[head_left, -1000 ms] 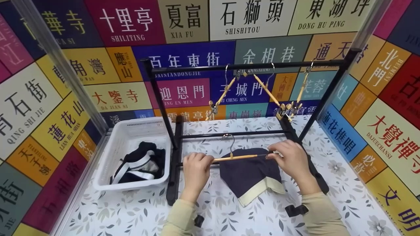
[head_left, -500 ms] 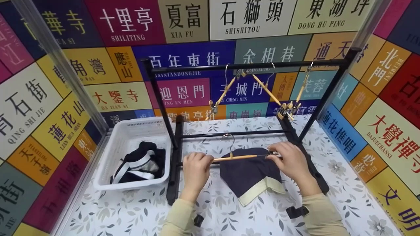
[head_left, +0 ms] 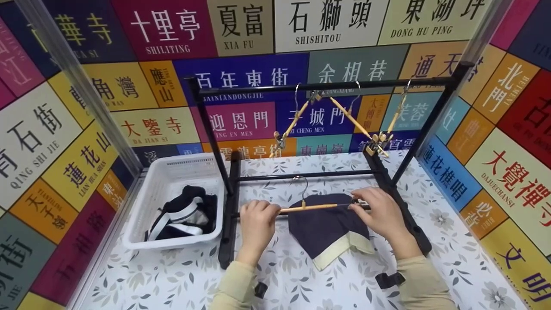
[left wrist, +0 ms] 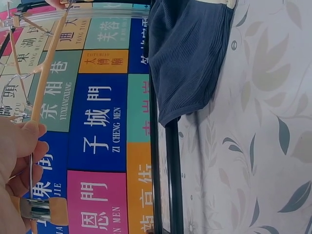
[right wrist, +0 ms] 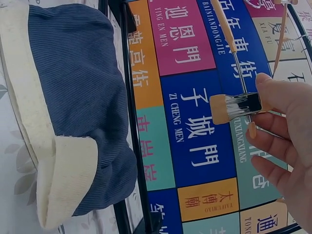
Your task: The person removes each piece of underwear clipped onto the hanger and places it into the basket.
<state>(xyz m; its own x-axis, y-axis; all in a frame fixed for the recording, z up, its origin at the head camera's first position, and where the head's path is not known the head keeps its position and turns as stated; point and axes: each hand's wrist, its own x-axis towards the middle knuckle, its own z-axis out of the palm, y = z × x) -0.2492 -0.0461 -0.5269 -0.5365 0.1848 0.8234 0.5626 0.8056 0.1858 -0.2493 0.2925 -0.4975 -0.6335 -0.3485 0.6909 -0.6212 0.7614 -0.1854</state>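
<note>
In the head view, a wooden clip hanger [head_left: 316, 207] is held level by both hands above a dark blue ribbed cloth piece [head_left: 329, 232] with a cream band. My left hand [head_left: 258, 224] grips its left end; beside those fingers, the left wrist view shows a metal clip with wooden tips [left wrist: 44, 209]. At the other end, my right hand [head_left: 384, 215] pinches the right clip [right wrist: 242, 106] between thumb and fingers, on the thin metal rod. Neither clip has cloth in it. The cloth lies apart from the hanger, at the rack's lower bar.
A black rack [head_left: 327, 88] stands behind the hands, with several clip hangers [head_left: 351, 117] on its top bar. To its left is a white basket [head_left: 146, 193] containing black and white clothing [head_left: 185, 215]. The tabletop [head_left: 172, 275] has a leaf pattern, with printed panels around it.
Almost nothing differs. My right hand has shifted very slightly at the hanger's right clip; the left hand, hanger and cloth stay in place.
</note>
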